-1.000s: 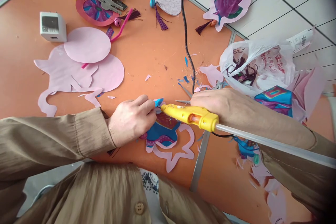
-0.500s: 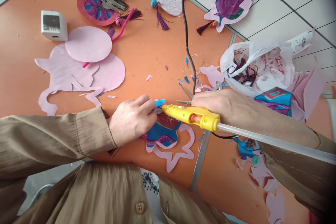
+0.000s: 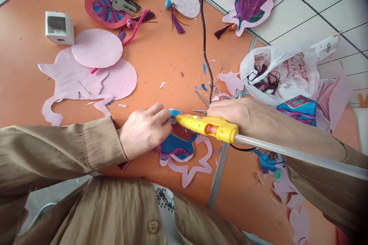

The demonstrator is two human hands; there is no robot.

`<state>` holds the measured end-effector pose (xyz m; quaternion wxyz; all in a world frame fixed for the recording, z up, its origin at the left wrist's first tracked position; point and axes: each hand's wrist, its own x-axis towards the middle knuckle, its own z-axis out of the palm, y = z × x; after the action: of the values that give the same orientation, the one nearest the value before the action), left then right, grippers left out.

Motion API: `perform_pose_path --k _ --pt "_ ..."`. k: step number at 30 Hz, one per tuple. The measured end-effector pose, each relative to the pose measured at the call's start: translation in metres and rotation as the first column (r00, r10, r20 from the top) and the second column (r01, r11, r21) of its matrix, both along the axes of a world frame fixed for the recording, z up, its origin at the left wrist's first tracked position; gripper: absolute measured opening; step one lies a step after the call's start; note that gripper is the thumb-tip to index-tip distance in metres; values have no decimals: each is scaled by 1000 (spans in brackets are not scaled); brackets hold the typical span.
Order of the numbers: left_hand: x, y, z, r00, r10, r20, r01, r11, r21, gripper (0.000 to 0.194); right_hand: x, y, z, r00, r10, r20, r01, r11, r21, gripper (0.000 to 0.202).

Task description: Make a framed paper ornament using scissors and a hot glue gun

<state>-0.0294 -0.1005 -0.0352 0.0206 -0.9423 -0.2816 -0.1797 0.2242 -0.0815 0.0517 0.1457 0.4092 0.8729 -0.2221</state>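
Note:
My right hand (image 3: 234,113) is closed round a yellow hot glue gun (image 3: 207,125). A long clear glue stick (image 3: 287,150) trails from its back end. The gun's nozzle touches or nearly touches a blue tip of a patterned cutout (image 3: 180,143), close to my left fingers. Closed in a pinch, my left hand (image 3: 146,130) grips that cutout's upper left edge, and its fingertips are partly hidden. The cutout is blue, purple and brown with a pink border. Beside its lower right lies a curved pink offcut (image 3: 191,174).
Scissors (image 3: 202,99) lie partly under my right hand, near a black cord (image 3: 204,38). Pink shapes (image 3: 96,48), a white charger (image 3: 59,27) and keys (image 3: 122,4) sit at left. A plastic bag (image 3: 304,71) and scraps (image 3: 287,191) are at right.
Both hands keep nearly the same pose. The glue gun has shifted very slightly left, its nozzle still by the blue tip. The view has moved a little.

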Motion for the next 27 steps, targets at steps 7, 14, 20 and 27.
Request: perform_pose_path --k 7,14,20,27 --pt "0 -1 -1 1000 12 -16 -13 1000 -17 27 1 1 -1 1000 -19 -12 19 1000 -9 21" --pt "-2 0 1 1000 -11 -27 10 999 -44 26 0 1 -1 1000 -27 16 27 1000 -10 20" --pt "0 0 0 1000 10 -22 -10 1000 -27 24 1 1 -3 1000 -10 -18 11 1000 13 22" --pt "-1 -1 0 999 -2 -44 -1 998 -64 28 1 0 -1 999 -35 -36 34 999 -8 20"
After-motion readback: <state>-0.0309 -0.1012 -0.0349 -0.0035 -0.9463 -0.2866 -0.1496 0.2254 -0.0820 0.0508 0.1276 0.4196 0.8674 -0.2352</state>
